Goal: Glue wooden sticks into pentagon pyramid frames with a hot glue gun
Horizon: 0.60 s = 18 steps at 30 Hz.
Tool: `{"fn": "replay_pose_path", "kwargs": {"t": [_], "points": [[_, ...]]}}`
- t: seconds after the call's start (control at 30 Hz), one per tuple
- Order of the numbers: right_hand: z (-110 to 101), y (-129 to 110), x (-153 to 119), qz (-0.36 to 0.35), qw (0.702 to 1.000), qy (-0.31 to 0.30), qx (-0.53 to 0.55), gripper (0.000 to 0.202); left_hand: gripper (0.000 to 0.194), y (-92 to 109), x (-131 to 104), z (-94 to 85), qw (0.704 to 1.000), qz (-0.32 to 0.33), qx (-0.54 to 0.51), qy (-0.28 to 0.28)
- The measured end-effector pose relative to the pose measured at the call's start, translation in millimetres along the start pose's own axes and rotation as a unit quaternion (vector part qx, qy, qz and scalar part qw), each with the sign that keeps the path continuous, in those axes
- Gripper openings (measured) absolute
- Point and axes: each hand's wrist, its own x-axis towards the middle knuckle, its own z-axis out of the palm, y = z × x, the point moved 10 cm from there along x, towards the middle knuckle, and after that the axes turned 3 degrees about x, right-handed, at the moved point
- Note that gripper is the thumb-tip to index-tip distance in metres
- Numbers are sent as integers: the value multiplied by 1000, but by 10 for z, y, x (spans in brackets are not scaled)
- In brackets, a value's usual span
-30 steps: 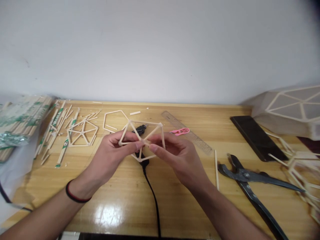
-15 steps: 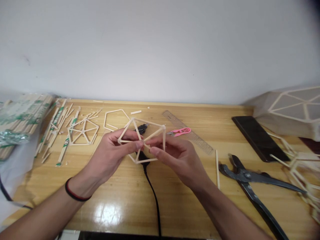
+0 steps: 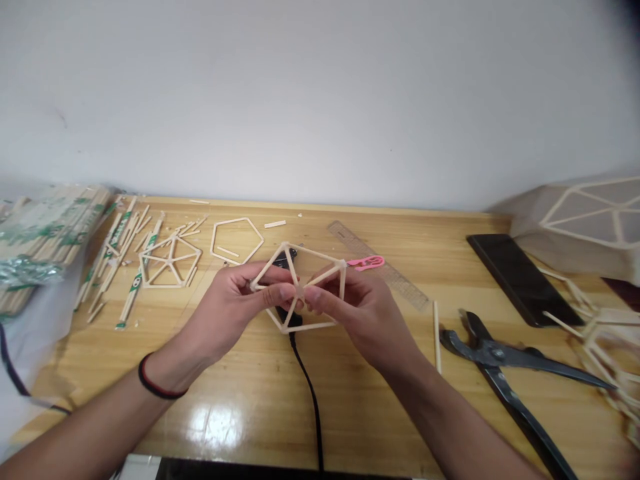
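Note:
A pale wooden stick frame (image 3: 315, 251), five-sided with spokes meeting at its middle, is held up above the table. My left hand (image 3: 243, 297) pinches it between thumb and fingers from the left, the thumb near the hub. From the right, my right hand (image 3: 357, 303) grips the same frame, its thumb also close to the hub. The two thumb tips nearly meet there. Under the frame lies a black tool (image 3: 294, 320) with a cord, partly hidden by the frame and my fingers.
A spoked frame (image 3: 171, 259), a plain pentagon (image 3: 238, 220), loose sticks (image 3: 127, 247) and bagged sticks (image 3: 60, 227) lie left. Rightward are a ruler (image 3: 403, 285), pink snips (image 3: 367, 263), a phone (image 3: 523, 280), large pliers (image 3: 500, 357) and a covered stick structure (image 3: 595, 213).
Both hands and the held frame have shifted slightly right and down in the view. My right thumb has come closer to the hub and my left thumb.

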Motion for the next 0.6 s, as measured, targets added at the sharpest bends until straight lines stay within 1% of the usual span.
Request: {"fn": "replay_pose_path", "kwargs": {"t": [0.1,0.17,0.27,0.4,0.47,0.53,0.6], "points": [[-11,13,8,5,1000,9,21,18,23,-18,13,30,1000,-5,-12,-23],[15,23,10,6,1000,2,27,19,20,-28,17,39,999,-11,2,-32],[71,45,8,12,999,-13,28,18,17,-29,28,21,999,-18,36,-25],[79,38,1,10,1000,-9,28,19,20,-11,42,-33,996,-19,83,-3],[83,5,-1,-4,999,-16,28,18,24,37,40,-85,994,-1,109,19],[85,-11,0,-13,999,-24,24,13,26,103,29,-135,991,25,124,44],[91,12,8,-8,999,-35,12,9,25,169,16,-167,988,52,128,63]]}}
